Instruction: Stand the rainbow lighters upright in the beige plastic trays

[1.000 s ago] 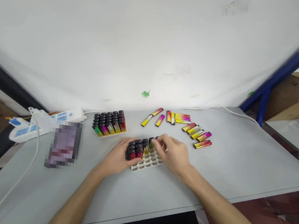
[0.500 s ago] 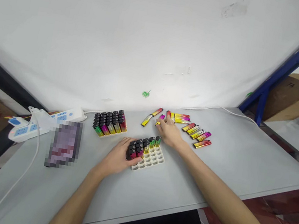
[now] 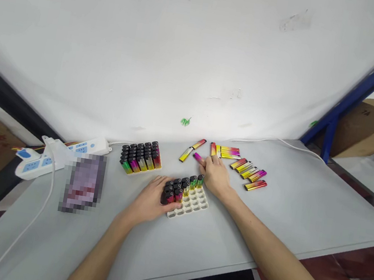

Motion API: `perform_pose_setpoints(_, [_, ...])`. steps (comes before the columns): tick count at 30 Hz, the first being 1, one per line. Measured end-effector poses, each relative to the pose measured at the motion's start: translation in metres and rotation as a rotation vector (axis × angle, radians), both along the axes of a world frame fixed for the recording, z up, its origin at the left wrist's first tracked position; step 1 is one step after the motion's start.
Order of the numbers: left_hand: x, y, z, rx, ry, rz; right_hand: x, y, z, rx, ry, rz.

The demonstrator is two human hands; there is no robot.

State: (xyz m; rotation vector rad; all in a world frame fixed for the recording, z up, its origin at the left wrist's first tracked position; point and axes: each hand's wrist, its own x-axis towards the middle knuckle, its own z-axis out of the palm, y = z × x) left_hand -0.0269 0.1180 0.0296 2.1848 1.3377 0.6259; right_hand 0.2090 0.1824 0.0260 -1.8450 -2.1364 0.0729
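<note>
My left hand (image 3: 151,200) curls round the left side of a pale tray (image 3: 194,202) with rows of holes, its thumb at the front by the lighters. Several black-topped lighters (image 3: 178,189) stand upright in the tray's back and left holes. Beyond the tray, the fingers of my right hand (image 3: 215,173) close on the near end of a purple lighter (image 3: 199,158), whose dark end points up and left. Behind this hand lie more loose lighters (image 3: 230,152), and another row of them (image 3: 248,169) is to its right.
A second tray packed with upright lighters (image 3: 141,156) stands at left near the wall. Further left are power strips (image 3: 63,158), a white cable (image 3: 33,215) and a blurred-out object (image 3: 83,183). Two lighters (image 3: 192,149) lie end to end near the wall. Cardboard boxes (image 3: 370,126) sit beyond a blue frame (image 3: 330,134).
The purple lighter has turned in my right hand, its dark end now pointing left. My left hand keeps its place at the tray. The whole view has shifted slightly.
</note>
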Motion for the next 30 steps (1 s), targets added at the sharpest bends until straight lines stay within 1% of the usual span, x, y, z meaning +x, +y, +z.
perform_pose_setpoints(2, [0.0, 0.0, 0.0, 0.002, -0.013, 0.007, 0.0, -0.005, 0.002, -0.041, 0.016, -0.017])
perform_pose_setpoints(7, [0.0, 0.0, -0.003, 0.006, -0.033, 0.01, 0.006, -0.017, 0.002, -0.1, 0.057, 0.0])
perform_pose_setpoints(13, [-0.001, -0.001, -0.007, -0.062, -0.074, 0.047, 0.016, -0.029, 0.0, -0.115, 0.111, -0.047])
perform_pose_setpoints(16, [0.001, -0.001, -0.008, -0.085, -0.101, 0.055, 0.022, -0.034, 0.001, -0.124, 0.263, -0.056])
perform_pose_setpoints(18, [0.003, -0.001, -0.008, -0.073, -0.114, 0.051, 0.026, -0.038, 0.001, -0.123, 0.369, -0.04])
perform_pose_setpoints(22, [0.006, 0.0, -0.007, -0.013, -0.126, 0.038, 0.031, -0.044, -0.004, -0.061, 0.529, 0.056])
perform_pose_setpoints(24, [0.007, 0.001, -0.007, 0.005, -0.126, 0.032, 0.033, -0.045, -0.007, -0.022, 0.638, 0.081])
perform_pose_setpoints(27, [0.008, 0.002, -0.008, 0.031, -0.124, 0.03, 0.036, -0.044, -0.011, -0.012, 0.79, 0.075])
perform_pose_setpoints(30, [0.008, 0.002, -0.01, 0.055, -0.12, 0.041, 0.038, -0.042, -0.01, 0.005, 0.844, 0.038])
